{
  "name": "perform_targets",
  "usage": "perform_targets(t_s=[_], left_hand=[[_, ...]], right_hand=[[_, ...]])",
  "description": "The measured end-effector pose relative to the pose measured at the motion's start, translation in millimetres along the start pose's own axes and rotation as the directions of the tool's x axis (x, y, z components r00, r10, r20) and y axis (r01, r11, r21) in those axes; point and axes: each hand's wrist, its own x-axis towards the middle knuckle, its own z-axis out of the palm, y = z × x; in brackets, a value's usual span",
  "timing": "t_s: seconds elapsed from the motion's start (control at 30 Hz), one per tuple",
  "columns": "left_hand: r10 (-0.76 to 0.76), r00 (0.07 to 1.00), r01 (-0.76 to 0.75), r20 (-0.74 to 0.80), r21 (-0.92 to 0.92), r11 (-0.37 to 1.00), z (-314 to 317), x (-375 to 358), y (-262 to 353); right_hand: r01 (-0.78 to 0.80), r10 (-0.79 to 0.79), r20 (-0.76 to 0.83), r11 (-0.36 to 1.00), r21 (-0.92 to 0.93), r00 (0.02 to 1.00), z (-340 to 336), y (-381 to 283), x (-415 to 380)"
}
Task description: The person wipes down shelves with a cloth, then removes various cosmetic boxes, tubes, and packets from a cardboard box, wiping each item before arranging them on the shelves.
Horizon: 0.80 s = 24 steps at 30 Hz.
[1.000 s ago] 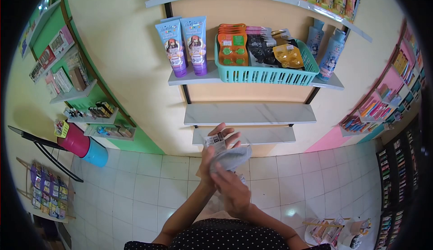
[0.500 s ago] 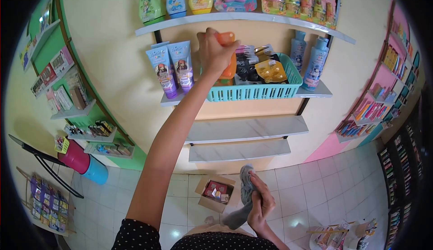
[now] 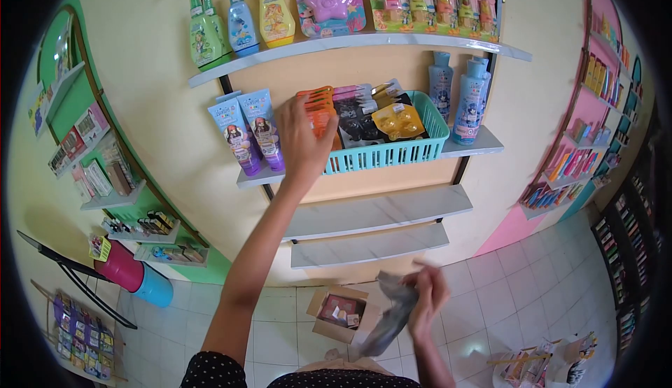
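Observation:
My left hand [image 3: 306, 143] is at the left end of the turquoise basket [image 3: 392, 158], its fingers and thumb around the orange packets [image 3: 318, 106] standing there. The fingers partly cover these packets. Black packets [image 3: 358, 118] and a yellow-gold packet [image 3: 399, 121] sit beside them in the basket. Lower down, my right hand [image 3: 427, 300] is closed on a grey cloth [image 3: 393, 318] that hangs toward my body; this hand is slightly blurred.
Purple-and-blue tubes [image 3: 241, 136] stand left of the basket, blue bottles [image 3: 467, 104] right of it. The upper shelf [image 3: 364, 41] carries bottles and carded goods. Two lower shelves [image 3: 378, 209] are below. An open cardboard box [image 3: 339, 316] is on the tiled floor.
My left hand has lowered the orange packets from above the basket into its left end. My right hand has moved slightly, its fingers lifting with the cloth. The view has shifted.

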Motion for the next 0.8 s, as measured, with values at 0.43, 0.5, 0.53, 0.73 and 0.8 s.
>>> perform_targets(t_s=[0.43,0.5,0.53,0.73,0.8], left_hand=[[0.138,0.920,-0.075,0.368,-0.180,0.981,7,1,34],[0.173,0.887,-0.136,0.429,-0.116,0.984,39,17,40],[0.195,0.847,-0.201,0.495,-0.041,0.979,52,21,42],[0.212,0.849,-0.275,0.484,0.062,0.959,89,20,57],[0.251,0.888,-0.257,0.385,-0.037,0.966,87,22,64]], right_hand=[[-0.030,-0.040,0.115,0.833,0.553,0.993,-2,-46,156],[-0.303,0.053,0.325,0.529,0.792,0.944,-13,-17,143],[-0.312,0.247,0.212,0.511,0.801,0.946,-12,-17,121],[-0.366,0.389,0.046,0.811,0.457,0.920,-45,55,7],[-0.380,0.388,0.082,0.799,0.467,0.918,-63,78,-13]])
